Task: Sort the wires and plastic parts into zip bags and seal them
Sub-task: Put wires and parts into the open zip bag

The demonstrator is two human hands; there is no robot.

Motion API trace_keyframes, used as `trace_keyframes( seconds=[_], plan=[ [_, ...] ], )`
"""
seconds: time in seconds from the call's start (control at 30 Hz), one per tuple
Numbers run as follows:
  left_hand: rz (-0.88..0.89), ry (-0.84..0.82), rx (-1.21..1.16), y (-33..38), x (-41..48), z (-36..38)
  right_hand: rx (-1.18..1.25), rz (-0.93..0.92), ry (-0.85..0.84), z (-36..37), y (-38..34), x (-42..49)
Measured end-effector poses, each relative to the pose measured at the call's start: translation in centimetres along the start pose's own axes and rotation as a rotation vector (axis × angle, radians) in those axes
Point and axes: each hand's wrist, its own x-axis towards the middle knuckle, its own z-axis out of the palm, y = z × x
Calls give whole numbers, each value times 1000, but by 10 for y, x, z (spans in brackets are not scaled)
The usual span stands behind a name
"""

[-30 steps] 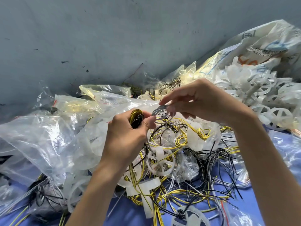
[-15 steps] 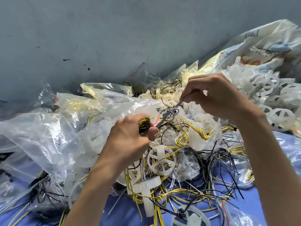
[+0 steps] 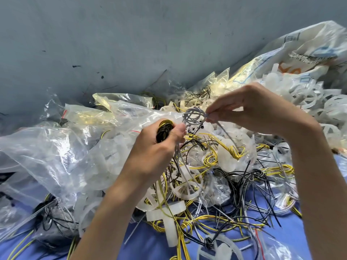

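Observation:
My left hand (image 3: 155,147) grips a coiled bundle of black and yellow wires (image 3: 164,130), its loops sticking out above the fist. My right hand (image 3: 249,107) pinches a grey wire coil (image 3: 193,114) at its right side, held above the pile just right of the bundle; grey strands trail down from it. Below both hands lies a tangle of yellow and black wires (image 3: 225,158) mixed with white plastic wheel parts (image 3: 187,186). A white plastic cross piece (image 3: 169,218) lies near the front. Clear zip bags (image 3: 56,152) lie heaped on the left.
A large woven sack (image 3: 304,53) spills white plastic rings (image 3: 319,102) at the right. A grey wall (image 3: 131,44) rises behind the pile. The surface is blue (image 3: 150,244). A bag with dark wires (image 3: 50,224) lies at the front left.
My right hand has drawn the grey wire up and wound it into a small coil, now held higher beside the left hand's bundle. The left hand has stayed almost still.

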Motion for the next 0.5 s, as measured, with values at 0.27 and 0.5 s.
trace_keyframes(
  seconds=[0.27, 0.5],
  plan=[
    [-78, -38, -394, 4, -3, 5, 182, -68, -37, 14, -8, 7],
    [-321, -57, -1020, 12, -1, 8, 367, -141, 2, 5, -21, 1]
  ],
)
